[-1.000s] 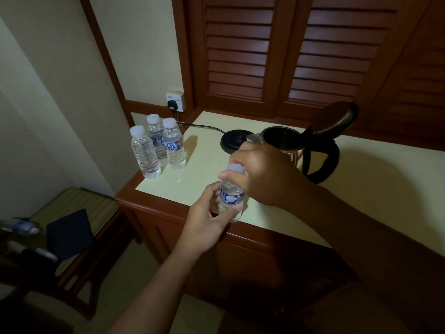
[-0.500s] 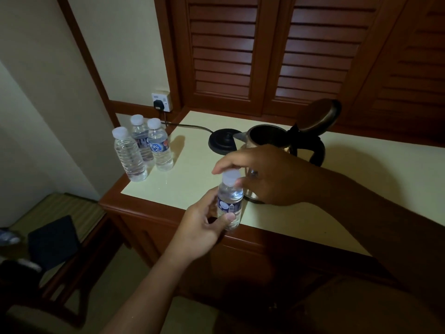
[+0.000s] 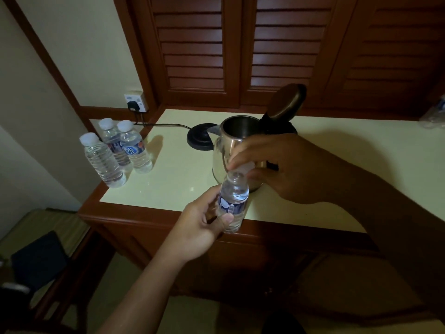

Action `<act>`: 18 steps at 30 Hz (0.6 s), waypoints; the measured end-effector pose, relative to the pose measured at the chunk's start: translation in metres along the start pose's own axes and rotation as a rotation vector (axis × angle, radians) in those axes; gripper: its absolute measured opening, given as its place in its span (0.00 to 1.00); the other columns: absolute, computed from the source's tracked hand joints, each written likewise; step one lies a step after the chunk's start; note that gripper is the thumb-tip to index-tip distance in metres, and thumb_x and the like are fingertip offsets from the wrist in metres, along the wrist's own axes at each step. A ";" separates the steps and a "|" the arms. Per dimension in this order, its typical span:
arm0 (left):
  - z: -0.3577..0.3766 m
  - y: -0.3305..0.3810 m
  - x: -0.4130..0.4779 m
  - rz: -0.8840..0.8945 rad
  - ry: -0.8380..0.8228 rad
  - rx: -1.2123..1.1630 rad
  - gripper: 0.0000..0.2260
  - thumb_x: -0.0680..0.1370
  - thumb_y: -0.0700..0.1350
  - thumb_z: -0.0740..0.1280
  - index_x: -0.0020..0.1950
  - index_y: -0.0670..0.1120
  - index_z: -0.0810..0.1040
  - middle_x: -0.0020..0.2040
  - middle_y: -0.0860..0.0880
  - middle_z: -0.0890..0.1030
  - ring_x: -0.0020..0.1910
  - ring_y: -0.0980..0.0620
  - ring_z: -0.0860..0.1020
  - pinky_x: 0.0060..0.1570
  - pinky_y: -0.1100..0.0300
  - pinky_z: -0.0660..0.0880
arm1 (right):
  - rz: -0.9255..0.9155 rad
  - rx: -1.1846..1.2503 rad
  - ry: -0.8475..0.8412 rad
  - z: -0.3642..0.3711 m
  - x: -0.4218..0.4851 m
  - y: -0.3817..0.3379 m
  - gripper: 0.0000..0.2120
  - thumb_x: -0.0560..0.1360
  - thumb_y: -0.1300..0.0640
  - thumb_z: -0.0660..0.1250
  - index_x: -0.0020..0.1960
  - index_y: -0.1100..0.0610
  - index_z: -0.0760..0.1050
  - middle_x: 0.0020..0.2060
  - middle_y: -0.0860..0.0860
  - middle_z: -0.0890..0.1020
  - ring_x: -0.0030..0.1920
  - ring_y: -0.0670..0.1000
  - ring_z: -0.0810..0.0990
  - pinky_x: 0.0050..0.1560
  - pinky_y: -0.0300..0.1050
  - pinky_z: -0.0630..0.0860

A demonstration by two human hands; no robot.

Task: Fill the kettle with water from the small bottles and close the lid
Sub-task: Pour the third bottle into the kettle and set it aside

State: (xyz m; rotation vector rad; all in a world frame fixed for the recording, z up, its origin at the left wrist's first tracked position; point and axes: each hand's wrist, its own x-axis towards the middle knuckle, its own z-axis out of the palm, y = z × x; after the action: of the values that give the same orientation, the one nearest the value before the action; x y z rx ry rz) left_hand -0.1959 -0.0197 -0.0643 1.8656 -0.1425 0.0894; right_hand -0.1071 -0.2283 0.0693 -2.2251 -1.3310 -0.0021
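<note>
My left hand (image 3: 201, 224) grips a small water bottle (image 3: 233, 201) upright over the table's front edge. The bottle's neck is bare; my right hand (image 3: 284, 168) pinches its white cap (image 3: 245, 168) just above the mouth. Behind them a steel kettle (image 3: 222, 153) stands on the cream tabletop (image 3: 178, 174), off its base, its lid (image 3: 286, 101) swung up and open. Three full capped bottles (image 3: 113, 153) stand together at the table's left corner.
The black kettle base (image 3: 201, 139) lies behind the kettle, its cord running to a wall socket (image 3: 135, 102). Wooden louvred doors back the table. A crumpled clear bottle (image 3: 435, 115) lies at the far right. A chair with a dark item (image 3: 38, 261) sits lower left.
The cap has come off the held bottle and sits in my right fingers just above the neck. My head has shifted, moving the scene slightly in view.
</note>
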 end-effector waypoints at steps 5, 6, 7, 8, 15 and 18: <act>-0.003 0.003 -0.004 0.031 0.040 -0.034 0.20 0.80 0.38 0.71 0.71 0.49 0.75 0.62 0.58 0.85 0.64 0.58 0.82 0.61 0.68 0.74 | 0.121 0.193 0.264 0.017 -0.033 0.007 0.16 0.77 0.64 0.71 0.63 0.53 0.81 0.60 0.44 0.79 0.61 0.42 0.79 0.60 0.33 0.74; -0.004 0.003 -0.004 0.031 0.047 -0.043 0.21 0.80 0.39 0.71 0.71 0.51 0.75 0.63 0.57 0.85 0.65 0.58 0.81 0.61 0.67 0.75 | 0.159 0.220 0.318 0.025 -0.040 0.014 0.14 0.77 0.64 0.71 0.61 0.53 0.82 0.59 0.44 0.79 0.59 0.42 0.79 0.59 0.31 0.75; -0.005 0.003 -0.004 0.027 0.050 -0.051 0.21 0.80 0.38 0.71 0.72 0.51 0.75 0.64 0.57 0.84 0.66 0.57 0.81 0.62 0.67 0.75 | 0.204 0.217 0.365 0.035 -0.046 0.024 0.12 0.77 0.63 0.72 0.59 0.53 0.83 0.58 0.45 0.79 0.58 0.42 0.80 0.57 0.31 0.76; -0.005 0.002 -0.004 0.020 0.051 -0.042 0.22 0.81 0.37 0.71 0.72 0.52 0.75 0.65 0.56 0.84 0.67 0.57 0.81 0.62 0.66 0.75 | 0.253 0.200 0.406 0.046 -0.052 0.037 0.09 0.77 0.61 0.73 0.56 0.53 0.83 0.56 0.45 0.80 0.56 0.43 0.80 0.56 0.32 0.76; -0.008 0.005 -0.001 -0.011 0.087 0.022 0.22 0.80 0.40 0.72 0.73 0.49 0.75 0.65 0.53 0.84 0.67 0.53 0.81 0.65 0.61 0.77 | 0.396 -0.093 0.424 0.104 -0.076 0.113 0.08 0.75 0.52 0.70 0.43 0.55 0.84 0.46 0.47 0.85 0.48 0.47 0.82 0.57 0.46 0.76; -0.012 0.009 0.004 -0.015 0.141 0.040 0.20 0.80 0.38 0.72 0.71 0.48 0.76 0.63 0.54 0.85 0.64 0.54 0.82 0.62 0.63 0.77 | 0.403 -0.091 0.331 0.110 -0.077 0.124 0.10 0.76 0.48 0.66 0.43 0.51 0.83 0.47 0.42 0.85 0.52 0.43 0.80 0.59 0.53 0.74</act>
State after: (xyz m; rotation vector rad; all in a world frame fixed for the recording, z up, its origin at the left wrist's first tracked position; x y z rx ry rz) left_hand -0.1930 -0.0113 -0.0515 1.8931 -0.0292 0.2136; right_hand -0.0742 -0.2874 -0.1008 -2.4035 -0.7095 -0.2762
